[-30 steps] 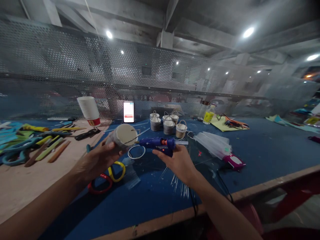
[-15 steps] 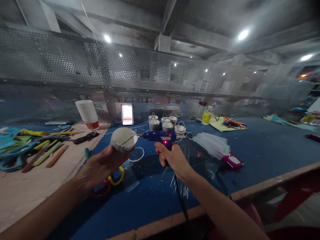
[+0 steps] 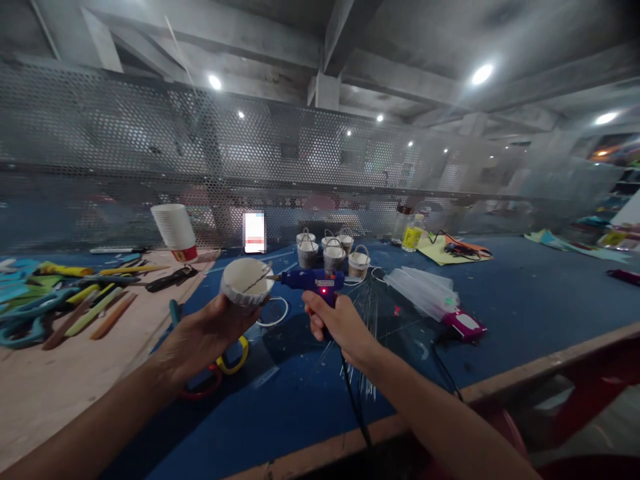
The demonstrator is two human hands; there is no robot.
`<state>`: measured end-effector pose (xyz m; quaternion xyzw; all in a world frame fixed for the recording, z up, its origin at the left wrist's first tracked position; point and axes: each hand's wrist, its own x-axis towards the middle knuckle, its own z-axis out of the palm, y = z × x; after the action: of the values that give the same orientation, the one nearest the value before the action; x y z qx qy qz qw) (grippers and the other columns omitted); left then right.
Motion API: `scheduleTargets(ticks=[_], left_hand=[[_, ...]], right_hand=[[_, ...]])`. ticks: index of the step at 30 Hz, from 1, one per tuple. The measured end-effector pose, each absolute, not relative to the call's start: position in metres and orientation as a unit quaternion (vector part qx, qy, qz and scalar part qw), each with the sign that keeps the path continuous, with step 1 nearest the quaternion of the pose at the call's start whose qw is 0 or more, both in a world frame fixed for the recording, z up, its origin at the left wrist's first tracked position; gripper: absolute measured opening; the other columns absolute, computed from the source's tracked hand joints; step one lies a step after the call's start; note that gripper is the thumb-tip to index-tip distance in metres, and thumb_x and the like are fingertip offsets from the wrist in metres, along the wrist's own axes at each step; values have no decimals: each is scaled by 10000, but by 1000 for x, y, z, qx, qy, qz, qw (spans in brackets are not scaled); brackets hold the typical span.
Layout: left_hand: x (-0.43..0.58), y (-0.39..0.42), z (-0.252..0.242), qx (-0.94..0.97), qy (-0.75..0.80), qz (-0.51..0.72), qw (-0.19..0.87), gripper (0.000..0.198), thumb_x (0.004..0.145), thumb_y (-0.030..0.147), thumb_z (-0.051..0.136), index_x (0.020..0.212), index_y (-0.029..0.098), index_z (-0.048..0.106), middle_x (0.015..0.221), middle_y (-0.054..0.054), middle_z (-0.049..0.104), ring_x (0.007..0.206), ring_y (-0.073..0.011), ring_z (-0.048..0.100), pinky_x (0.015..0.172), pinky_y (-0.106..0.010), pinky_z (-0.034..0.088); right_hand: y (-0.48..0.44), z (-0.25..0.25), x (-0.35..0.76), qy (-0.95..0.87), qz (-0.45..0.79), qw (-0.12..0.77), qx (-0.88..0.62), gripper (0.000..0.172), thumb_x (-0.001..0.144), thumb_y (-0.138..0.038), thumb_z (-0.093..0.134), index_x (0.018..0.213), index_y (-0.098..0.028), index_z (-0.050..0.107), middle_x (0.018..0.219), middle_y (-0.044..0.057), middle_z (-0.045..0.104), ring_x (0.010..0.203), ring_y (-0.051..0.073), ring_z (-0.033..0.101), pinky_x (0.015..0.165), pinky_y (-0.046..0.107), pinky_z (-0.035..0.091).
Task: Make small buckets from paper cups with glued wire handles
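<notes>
My left hand [image 3: 215,333] is closed round a small paper cup [image 3: 246,297], tilted so its white inside faces me. A thin twisted strand lies across the cup's mouth. In my right hand [image 3: 340,323] is a blue glue gun [image 3: 313,279] with a lit red light, its nozzle at the cup's right rim. Whether the tip touches the rim, I cannot tell. Beneath my left hand lie scissors [image 3: 234,358] with yellow and red handles, partly hidden. A white ring [image 3: 274,323] rests on the table behind the cup.
Several small cups with wire handles [image 3: 334,256] stand at the back. Glue sticks [image 3: 425,293] in clear plastic lie right of them. A stack of paper cups [image 3: 175,230], a bright phone [image 3: 255,232] and clay tools [image 3: 95,310] are to the left. The gun's cord [image 3: 353,397] crosses the table's front edge.
The glue gun and my right hand have shifted slightly left and down, bringing the nozzle closer over the cup's right rim. The cup has barely moved.
</notes>
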<state>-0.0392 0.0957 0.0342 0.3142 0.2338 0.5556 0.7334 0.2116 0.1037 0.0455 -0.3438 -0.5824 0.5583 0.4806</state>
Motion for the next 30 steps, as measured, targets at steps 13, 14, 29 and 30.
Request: scheduleTargets(ticks=[13, 14, 29, 30], left_hand=[[-42, 106, 34, 384, 232, 592, 670, 691, 845, 224, 740, 1479, 302, 475, 1366, -62, 671, 1199, -237, 639, 1008, -331, 549], [-42, 106, 34, 384, 234, 594, 667, 669, 853, 221, 730, 1472, 299, 485, 1365, -60, 672, 1196, -233, 640, 1003, -330, 554], [-38, 99, 45, 335, 242, 610, 676, 693, 844, 206, 722, 1484, 283, 468, 1302, -69, 714, 1155, -263, 683, 999, -348, 564], [-37, 98, 45, 334, 240, 606, 681, 734, 834, 201, 728, 1502, 291, 438, 1298, -67, 717, 1163, -270, 680, 1004, -358, 561]], right_hand=[[92, 51, 220, -693, 353, 438, -450, 434, 857, -585, 663, 650, -212, 581, 490, -32, 528, 455, 132, 525, 534, 282, 433], [92, 51, 220, -695, 351, 440, -447, 430, 859, -573, 666, 641, -214, 577, 487, -32, 526, 452, 132, 521, 531, 284, 429], [98, 50, 222, -661, 403, 487, -403, 562, 902, -627, 587, 535, -202, 554, 430, -18, 512, 462, 123, 529, 576, 266, 444], [99, 50, 221, -662, 403, 486, -404, 570, 899, -630, 588, 526, -200, 553, 433, -15, 516, 472, 125, 537, 583, 265, 446]])
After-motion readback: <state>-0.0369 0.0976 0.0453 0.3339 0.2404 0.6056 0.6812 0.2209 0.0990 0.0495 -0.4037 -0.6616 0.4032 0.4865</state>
